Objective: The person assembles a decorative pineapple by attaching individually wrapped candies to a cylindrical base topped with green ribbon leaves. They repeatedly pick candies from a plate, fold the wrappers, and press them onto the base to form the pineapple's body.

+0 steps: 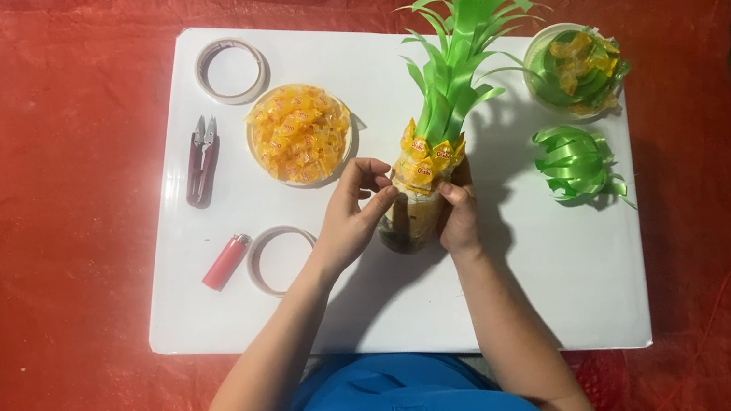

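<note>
Both my hands meet at the middle of the white board: left hand pinching a yellow candy against the bottle, right hand wrapped round its lower side. I judge it smooth, stiff and tippy under the light paper leaves; best gripped low, off the candies.

I log my left hand and right hand clasping an upright bottle ringed with yellow candies and topped with green ribbon leaves, a candy bowl just beyond the left hand, snips, lighter and tape rolls further left, on a white board.
</note>
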